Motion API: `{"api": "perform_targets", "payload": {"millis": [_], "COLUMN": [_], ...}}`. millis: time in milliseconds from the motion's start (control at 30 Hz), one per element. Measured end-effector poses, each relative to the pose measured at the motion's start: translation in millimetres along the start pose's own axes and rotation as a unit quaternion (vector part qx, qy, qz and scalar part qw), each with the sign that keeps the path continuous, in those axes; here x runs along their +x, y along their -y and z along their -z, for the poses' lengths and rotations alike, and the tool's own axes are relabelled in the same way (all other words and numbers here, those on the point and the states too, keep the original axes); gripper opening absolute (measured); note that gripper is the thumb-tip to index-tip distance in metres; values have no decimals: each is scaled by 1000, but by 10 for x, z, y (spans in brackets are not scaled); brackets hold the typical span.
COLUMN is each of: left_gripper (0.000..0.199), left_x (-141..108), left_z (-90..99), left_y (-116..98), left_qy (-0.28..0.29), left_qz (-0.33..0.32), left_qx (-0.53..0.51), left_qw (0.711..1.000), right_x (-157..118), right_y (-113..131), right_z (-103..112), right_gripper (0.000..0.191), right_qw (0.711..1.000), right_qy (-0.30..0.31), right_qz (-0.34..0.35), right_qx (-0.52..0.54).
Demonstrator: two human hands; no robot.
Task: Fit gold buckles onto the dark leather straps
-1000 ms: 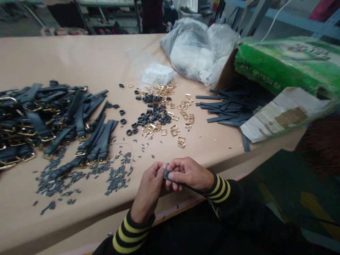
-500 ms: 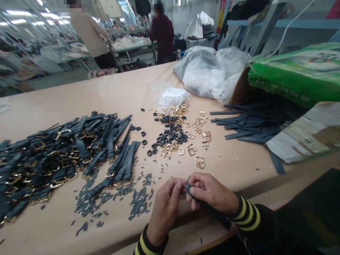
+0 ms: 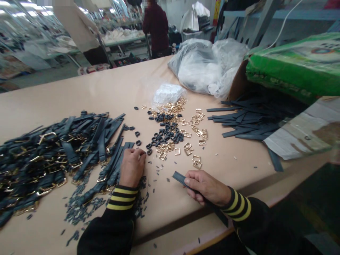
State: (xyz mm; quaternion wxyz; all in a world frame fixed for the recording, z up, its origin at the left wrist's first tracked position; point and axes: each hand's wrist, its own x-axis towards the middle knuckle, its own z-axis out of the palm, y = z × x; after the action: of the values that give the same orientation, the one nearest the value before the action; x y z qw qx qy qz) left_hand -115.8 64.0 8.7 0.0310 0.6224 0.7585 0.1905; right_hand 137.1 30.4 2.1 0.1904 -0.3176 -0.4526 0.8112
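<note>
My right hand (image 3: 205,186) is closed round a dark blue strap (image 3: 179,177). Its flat end sticks out past the thumb to the left, and the rest trails down over the table's front edge. My left hand (image 3: 132,163) reaches forward with curled fingers; whatever is at the fingertips is hidden. Just beyond those fingertips lie small dark strap loops (image 3: 165,135), spread among gold buckles (image 3: 197,160). Under and beside the left wrist are dark straps with buckles fitted (image 3: 75,141), heaped on the left.
Small dark offcuts (image 3: 85,205) are scattered near the left forearm. Plain straps (image 3: 240,118) lie at the right by a green package (image 3: 294,67) and a torn carton (image 3: 305,132). Clear plastic bags (image 3: 204,67) rest at the back. Two people stand beyond the table (image 3: 87,88).
My left hand has left the strap end and moved forward and left to the loops. The right hand keeps the strap, whose end now lies straight instead of bent up. The view shifted slightly.
</note>
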Motion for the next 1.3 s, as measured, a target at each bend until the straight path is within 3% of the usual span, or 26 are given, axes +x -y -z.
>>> {"api": "perform_targets", "payload": {"millis": [67,133,167,233,333,400,467,733,833,900,1000,1067,1167,1233,1300], "left_gripper": [15,16,17,19,22,21,19,20,21,19,19,21,19,17,14], "left_x": [-100,-272,-382,-622,-945,-1083,-1157,-1228,-1259,-1284,-1330,-1363,-1394,-1392,-1370], "left_z": [61,136,171,215,208,168,123,47,53,47,25,16,22,24,5], "left_y": [-42,-134,-199,-358,-604,-729,-807,-843,-879,-915,-959,-977,-999,-1024,-1067], "left_qy": [3,53,82,127,166,175,161,117,110,107,96,84,54,34,21], "left_qz": [40,101,132,185,243,259,257,272,263,245,209,179,143,148,189], "left_qx": [-83,-241,-338,-512,-653,-694,-714,-725,-721,-703,-630,-579,-539,-540,-589], "left_qw": [996,964,928,829,698,648,631,622,632,659,742,791,828,828,785], "right_x": [9,0,-12,-47,-100,-127,-151,-243,-262,-278,-303,-314,-318,-315,-306], "right_y": [-15,-18,-13,10,50,57,45,-8,0,18,55,70,53,22,-12], "right_z": [-1,-12,-24,-61,-143,-195,-231,-254,-272,-276,-249,-218,-194,-212,-256], "right_gripper": [33,32,30,28,26,24,21,17,16,16,14,14,15,16,17], "right_qw": [1000,1000,999,999,999,997,992,979,963,938,903,901,922,943,955], "right_qy": [-3,-4,-5,-1,12,6,-10,-78,-98,-121,-122,-90,-70,-65,-66], "right_qz": [12,23,30,37,46,56,68,82,95,114,150,162,151,138,131], "right_qx": [-17,-15,-10,-1,-18,-59,-106,-170,-233,-303,-383,-391,-349,-297,-256]}}
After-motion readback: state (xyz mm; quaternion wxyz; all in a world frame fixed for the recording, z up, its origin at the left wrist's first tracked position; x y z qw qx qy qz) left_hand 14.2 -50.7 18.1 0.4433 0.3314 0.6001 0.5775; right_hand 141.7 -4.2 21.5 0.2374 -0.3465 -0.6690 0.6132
